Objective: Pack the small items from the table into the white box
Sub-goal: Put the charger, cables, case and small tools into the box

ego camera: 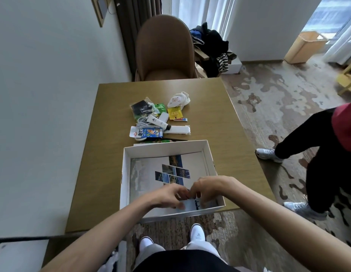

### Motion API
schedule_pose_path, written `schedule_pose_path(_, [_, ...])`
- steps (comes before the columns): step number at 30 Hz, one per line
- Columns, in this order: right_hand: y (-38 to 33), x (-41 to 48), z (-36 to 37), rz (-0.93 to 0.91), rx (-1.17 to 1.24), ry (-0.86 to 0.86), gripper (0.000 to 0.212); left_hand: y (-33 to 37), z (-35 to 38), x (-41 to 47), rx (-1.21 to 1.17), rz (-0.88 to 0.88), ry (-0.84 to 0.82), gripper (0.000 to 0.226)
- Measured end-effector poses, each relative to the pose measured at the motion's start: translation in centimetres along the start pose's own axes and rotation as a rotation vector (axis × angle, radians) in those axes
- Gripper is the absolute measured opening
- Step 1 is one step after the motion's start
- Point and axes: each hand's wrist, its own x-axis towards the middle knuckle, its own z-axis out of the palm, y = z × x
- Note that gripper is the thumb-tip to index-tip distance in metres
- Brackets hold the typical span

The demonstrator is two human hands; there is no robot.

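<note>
The white box [209,154] sits open at the table's near edge, and a printed booklet [151,173] lies flat on its floor. My left hand [166,196] and my right hand [205,186] are both inside the box near its front wall. Their curled fingertips meet over the booklet's near end, and whatever is between them is hidden. Beyond the box lies a pile of small items: a blue snack packet [147,132], a white tube [158,122], a yellow sachet [174,112], a black pouch in plastic [141,107], a long white packet [177,129] and white socks [178,100].
The wooden table [104,154] stands against the wall on the left. A brown chair [164,50] is at its far end. A person in black trousers [318,158] stands on the carpet close to the right side. My own feet are below the table's near edge.
</note>
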Motion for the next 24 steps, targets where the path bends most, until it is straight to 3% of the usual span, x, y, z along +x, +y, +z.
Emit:
schedule_pose_path(7, [1.3, -0.6, -2.1, -0.07, 0.006, 0.209, 0.037, 0.3, -1.2, 0.4, -0.023, -0.03, 0.035, 0.029])
schedule_pose_path(14, [3.9, -1.1, -6.1, -0.176, 0.091, 0.462, 0.022, 0.1, -5.8, -0.2, 0.094, -0.162, 0.37, 0.021])
schedule_pose_path(20, [5.4, 0.4, -10.6, -0.267, 0.218, 0.675, 0.015, 1.2, -10.4, -0.4, 0.097, -0.125, 0.733, 0.023])
schedule_pose_path(24, [5.9, 3.4, -13.4, -0.229, 0.393, 0.751, 0.018, 1.0, -13.8, 0.6, 0.069, -0.107, 0.862, 0.022])
